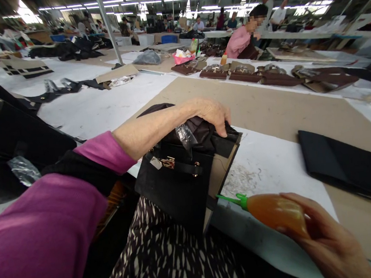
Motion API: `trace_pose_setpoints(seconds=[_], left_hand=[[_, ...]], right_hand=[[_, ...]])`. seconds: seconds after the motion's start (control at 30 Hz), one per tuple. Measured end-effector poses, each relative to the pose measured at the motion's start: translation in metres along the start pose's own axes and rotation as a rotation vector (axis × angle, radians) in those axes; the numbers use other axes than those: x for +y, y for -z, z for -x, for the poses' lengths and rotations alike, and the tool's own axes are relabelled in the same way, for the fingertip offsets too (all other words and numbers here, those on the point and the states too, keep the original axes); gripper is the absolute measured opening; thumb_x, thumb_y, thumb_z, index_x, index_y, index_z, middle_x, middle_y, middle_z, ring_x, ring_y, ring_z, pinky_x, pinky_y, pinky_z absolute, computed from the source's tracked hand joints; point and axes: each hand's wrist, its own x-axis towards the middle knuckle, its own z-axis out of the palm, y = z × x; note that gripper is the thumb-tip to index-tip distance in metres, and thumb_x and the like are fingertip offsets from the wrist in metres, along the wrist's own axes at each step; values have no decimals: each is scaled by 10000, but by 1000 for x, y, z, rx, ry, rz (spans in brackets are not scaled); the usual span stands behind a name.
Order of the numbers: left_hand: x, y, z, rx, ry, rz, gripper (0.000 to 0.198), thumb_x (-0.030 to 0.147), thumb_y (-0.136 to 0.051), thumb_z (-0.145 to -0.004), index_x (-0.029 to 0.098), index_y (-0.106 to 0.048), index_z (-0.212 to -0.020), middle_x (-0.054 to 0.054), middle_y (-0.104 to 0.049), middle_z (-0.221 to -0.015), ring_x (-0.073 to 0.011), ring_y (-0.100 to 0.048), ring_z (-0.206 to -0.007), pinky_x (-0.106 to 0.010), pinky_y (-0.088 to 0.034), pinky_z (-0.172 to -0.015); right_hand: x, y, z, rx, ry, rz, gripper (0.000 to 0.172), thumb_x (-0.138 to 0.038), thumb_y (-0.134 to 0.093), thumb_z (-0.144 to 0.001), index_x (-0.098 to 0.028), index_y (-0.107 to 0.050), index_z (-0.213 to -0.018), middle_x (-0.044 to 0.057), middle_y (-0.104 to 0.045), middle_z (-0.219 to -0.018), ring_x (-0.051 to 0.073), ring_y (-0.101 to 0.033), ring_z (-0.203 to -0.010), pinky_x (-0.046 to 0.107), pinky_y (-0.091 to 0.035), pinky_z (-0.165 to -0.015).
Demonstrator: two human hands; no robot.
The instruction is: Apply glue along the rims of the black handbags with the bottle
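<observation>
A black handbag [177, 188] with gold-coloured fittings leans over the table's edge against my lap, its beige inner side panel [218, 171] showing at the right. My left hand [214, 111] reaches across the bag and grips its upper right edge, fingers bent over it. In my right hand [324, 230] is an orange-brown glue bottle [275, 211], lying almost level. Its thin green nozzle points left, and the tip is at the lower part of the bag's side; whether it touches I cannot tell. Clear plastic wrap [185, 136] covers part of the bag's top.
To the right lies a flat black bag piece [347, 166]. More black bags [21, 125] stand at the left. Brown bags [245, 73] are lined up across the table, near a pink basket [183, 58]. A person in pink [238, 42] is at work beyond them.
</observation>
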Motion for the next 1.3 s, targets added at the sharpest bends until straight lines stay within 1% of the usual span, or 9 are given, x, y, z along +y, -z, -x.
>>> trace_pose_setpoints(seconds=[0.23,0.43,0.63,0.73,0.8,0.9,1.07,1.17,1.3], left_hand=[[7,-1,8,-23,34,11,247,260,-647,-725,150,-741,-924,-6,-677,-730,-149,-548,-681,-256,-402,-679],[18,7,25,-4,27,-29,219,260,-658,-723,178,-747,-906,0,-694,-760,-142,-556,-704,-236,-399,-679],[41,34,59,144,53,-175,219,235,-666,-713,193,-755,-909,30,-658,-667,-131,-555,-703,-225,-386,-707],[45,48,69,235,31,-328,213,252,-662,-740,180,-744,-922,37,-648,-673,-127,-555,-719,-215,-373,-707],[44,52,72,305,23,-412,194,243,-656,-755,176,-734,-920,36,-647,-689,-128,-554,-723,-214,-369,-696],[40,45,73,345,51,-490,151,213,-633,-782,179,-725,-898,24,-641,-692,-131,-549,-712,-222,-362,-665],[39,17,77,397,123,-609,157,208,-597,-838,177,-716,-935,-32,-664,-768,-154,-566,-764,-247,-360,-662],[42,5,82,420,208,-606,180,216,-576,-868,165,-707,-980,-64,-670,-801,-179,-598,-798,-260,-374,-664],[43,-5,89,463,211,-578,184,220,-563,-883,157,-700,-987,-77,-666,-807,-198,-619,-798,-275,-400,-666]], right_hand=[[13,-5,8,-78,-95,-129,500,-422,-802,-714,-306,-612,-1162,0,-655,-1108,171,-638,-945,133,-446,-872],[13,2,1,-56,-317,-241,584,-461,-850,-621,-273,-632,-1129,47,-668,-1066,247,-643,-912,199,-541,-726],[-1,-1,-9,-6,-317,-635,463,-438,-751,-755,-219,-644,-1149,124,-640,-1154,307,-636,-983,317,-550,-810],[-11,-8,-21,21,-304,-721,445,-428,-759,-754,-186,-665,-1115,161,-640,-1149,333,-628,-1007,379,-545,-838],[-17,-14,-30,62,-305,-740,447,-426,-774,-739,-191,-664,-1103,157,-640,-1148,338,-631,-998,401,-561,-802],[-22,-25,-43,107,-275,-713,460,-440,-795,-710,-205,-647,-1077,132,-649,-1123,323,-634,-985,392,-573,-762],[-12,-42,-60,112,-213,-602,479,-462,-793,-712,-199,-607,-1067,96,-658,-1065,286,-628,-968,377,-559,-798],[-5,-50,-69,128,-196,-528,505,-450,-809,-699,-204,-595,-1084,69,-660,-1027,260,-626,-935,351,-551,-807],[-3,-59,-78,127,-161,-429,556,-457,-812,-690,-215,-576,-1131,53,-639,-1043,267,-604,-957,369,-539,-826]])
